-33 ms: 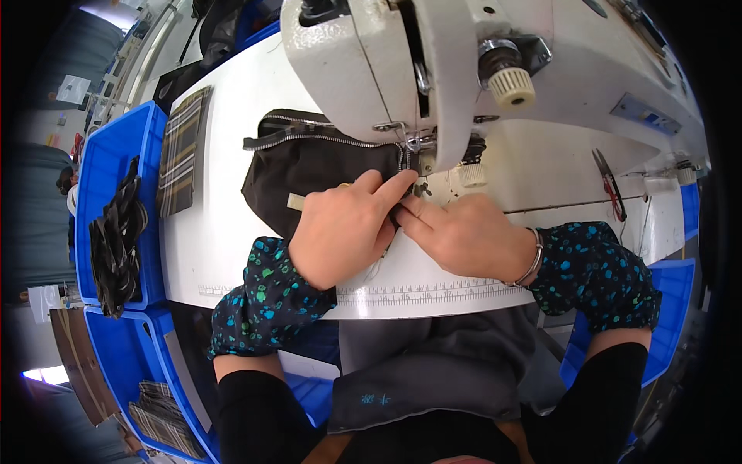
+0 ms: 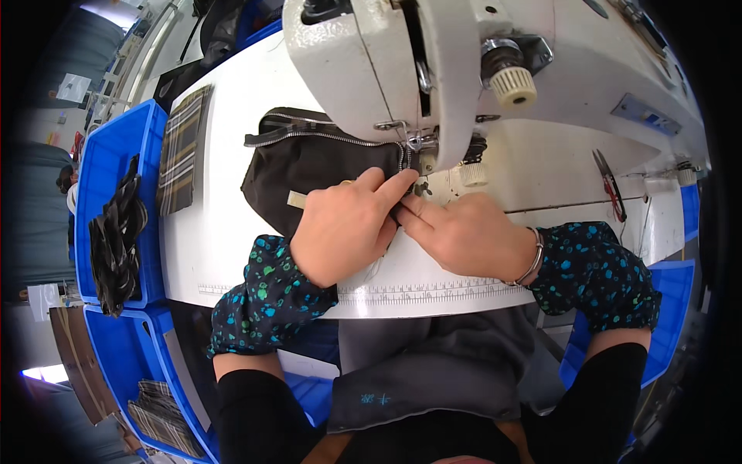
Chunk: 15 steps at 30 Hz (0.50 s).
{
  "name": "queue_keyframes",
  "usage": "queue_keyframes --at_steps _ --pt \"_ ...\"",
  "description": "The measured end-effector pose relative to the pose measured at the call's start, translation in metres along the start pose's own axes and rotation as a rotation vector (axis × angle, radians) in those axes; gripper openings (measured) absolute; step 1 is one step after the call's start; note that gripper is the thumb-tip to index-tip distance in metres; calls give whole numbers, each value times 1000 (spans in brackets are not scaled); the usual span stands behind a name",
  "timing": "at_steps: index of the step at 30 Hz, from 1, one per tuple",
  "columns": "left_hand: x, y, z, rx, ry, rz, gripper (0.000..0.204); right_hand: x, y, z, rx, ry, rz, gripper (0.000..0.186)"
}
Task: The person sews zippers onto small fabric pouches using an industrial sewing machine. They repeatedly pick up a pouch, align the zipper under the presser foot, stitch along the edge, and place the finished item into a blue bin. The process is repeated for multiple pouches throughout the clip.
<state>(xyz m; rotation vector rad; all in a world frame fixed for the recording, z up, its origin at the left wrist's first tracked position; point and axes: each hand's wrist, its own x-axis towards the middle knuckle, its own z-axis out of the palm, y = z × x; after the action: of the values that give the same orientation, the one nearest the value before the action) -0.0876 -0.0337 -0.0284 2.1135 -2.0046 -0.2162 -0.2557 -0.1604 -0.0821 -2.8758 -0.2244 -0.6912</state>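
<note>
A dark fabric piece (image 2: 309, 168) with a silver-toothed zipper (image 2: 340, 140) along its upper edge lies on the white machine table. Its right end reaches the presser foot area (image 2: 423, 144) of a white sewing machine (image 2: 369, 58). My left hand (image 2: 340, 232) rests over the fabric's lower right, index finger pointing at the foot, fingers closed on the cloth. Beside it, my right hand (image 2: 473, 237) pinches the same edge just below the foot, the fingertips of both hands nearly meeting. A pale tab (image 2: 296, 199) shows on the fabric. The cloth under my fingers is hidden.
Red-handled thread snips (image 2: 610, 185) lie on the table at right. Folded plaid fabric (image 2: 183, 151) sits at the table's left. Blue bins hold dark strips (image 2: 117, 240) and plaid pieces (image 2: 164, 417). A printed ruler (image 2: 433, 294) runs along the front edge. Another blue bin (image 2: 671, 309) stands at right.
</note>
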Motion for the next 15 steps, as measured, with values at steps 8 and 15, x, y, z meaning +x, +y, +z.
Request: queue_keyframes --at_steps 8,15 --pt "3 3 1 -43 17 -3 48 3 1 -5 24 -56 16 34" --pt "-5 17 0 228 107 22 44 5 3 -13 67 -23 36 49"
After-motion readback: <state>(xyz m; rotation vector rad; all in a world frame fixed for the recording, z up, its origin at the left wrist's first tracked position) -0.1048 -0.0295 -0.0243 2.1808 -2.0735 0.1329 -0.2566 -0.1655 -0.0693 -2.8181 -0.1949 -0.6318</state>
